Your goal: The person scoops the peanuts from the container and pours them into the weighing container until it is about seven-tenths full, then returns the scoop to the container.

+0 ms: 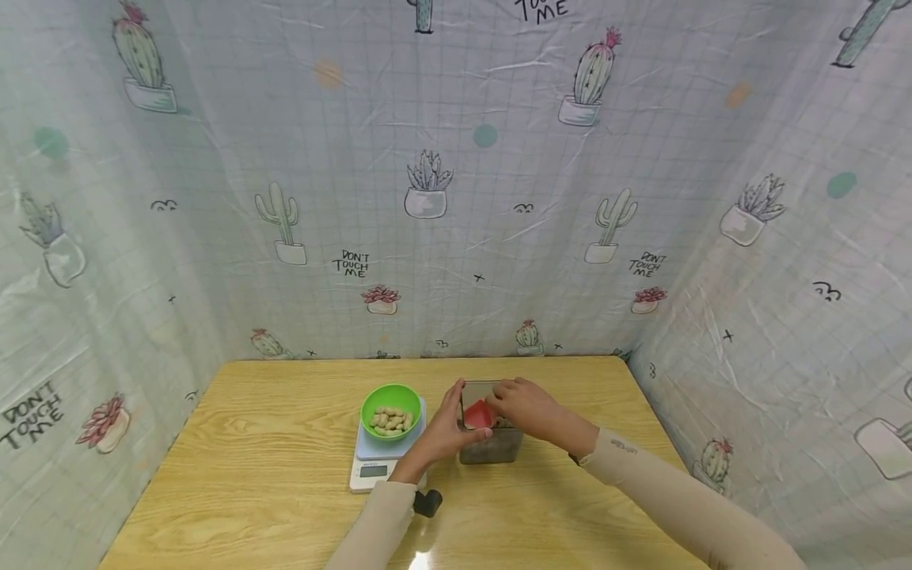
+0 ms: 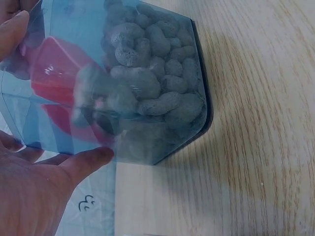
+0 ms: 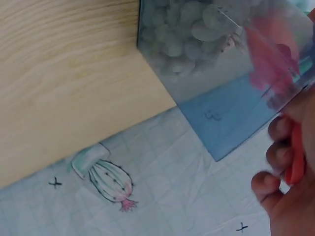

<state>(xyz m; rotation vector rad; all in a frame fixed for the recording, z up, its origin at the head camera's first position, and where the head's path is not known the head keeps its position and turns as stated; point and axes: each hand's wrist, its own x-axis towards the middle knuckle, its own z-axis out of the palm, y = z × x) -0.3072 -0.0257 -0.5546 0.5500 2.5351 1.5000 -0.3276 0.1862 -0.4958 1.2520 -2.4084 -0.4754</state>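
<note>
A clear, dark-tinted plastic container point(image 1: 490, 451) stands on the table, partly filled with unshelled peanuts point(image 2: 147, 81). My left hand point(image 1: 443, 427) grips it at the near left corner, thumb along the front wall and fingers on the left side. My right hand point(image 1: 529, 405) reaches over the right rim and holds a red scoop point(image 1: 478, 415). In the right wrist view, the fingers curl round the scoop's red handle point(image 3: 297, 155). The left wrist view shows the scoop's head inside the container, beside the peanuts, through the wall.
Left of the container, a green bowl point(image 1: 393, 391) with several peanuts point(image 1: 390, 421) sits on a white kitchen scale point(image 1: 390, 453). The wooden table point(image 1: 271, 443) meets a cactus-print curtain point(image 1: 456, 317) at its back. A black wrist camera point(image 1: 427, 503) sits on my left wrist.
</note>
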